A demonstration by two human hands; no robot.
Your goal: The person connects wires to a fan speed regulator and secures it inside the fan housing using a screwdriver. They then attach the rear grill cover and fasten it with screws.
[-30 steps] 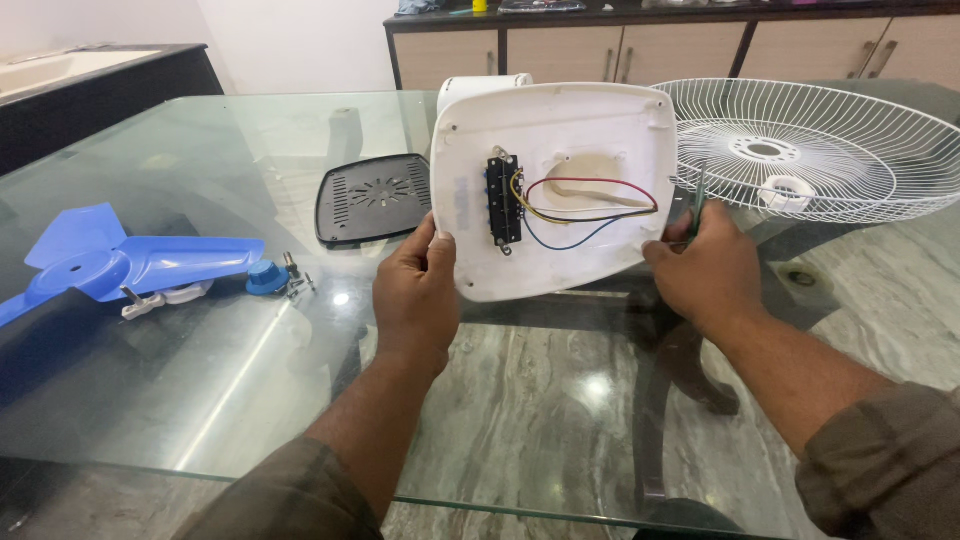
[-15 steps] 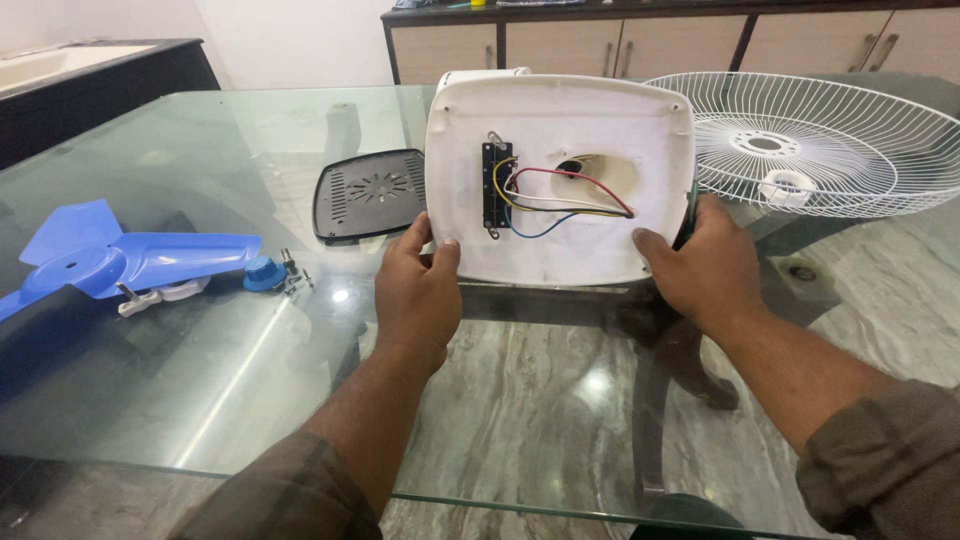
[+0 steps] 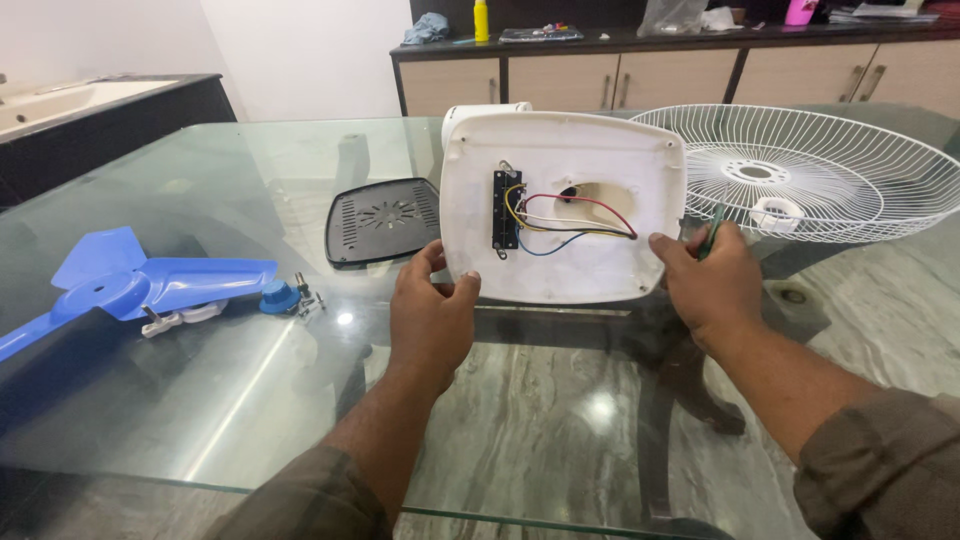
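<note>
I hold a white square fan base (image 3: 600, 270) upright over the glass table, its open underside facing me. Inside it are a black switch block (image 3: 505, 210) and red, yellow, blue and white wires (image 3: 570, 225) running to a central hole. My left hand (image 3: 432, 320) grips the lower left edge. My right hand (image 3: 710, 285) presses on the right edge, with a thin green tool (image 3: 712, 232) tucked in its fingers. The white motor housing behind the base is mostly hidden.
A black vented cover plate (image 3: 385, 220) lies flat to the left of the base. A blue fan blade (image 3: 150, 285), a blue cap (image 3: 279, 297) and small hardware lie at far left. A white wire grille (image 3: 850, 190) rests at right. Cabinets (image 3: 600, 75) stand behind the glass table (image 3: 250, 400).
The base has turned from a slight slant to squarer with me. My left hand has slid down towards the lower left corner. My right hand stays on the right edge.
</note>
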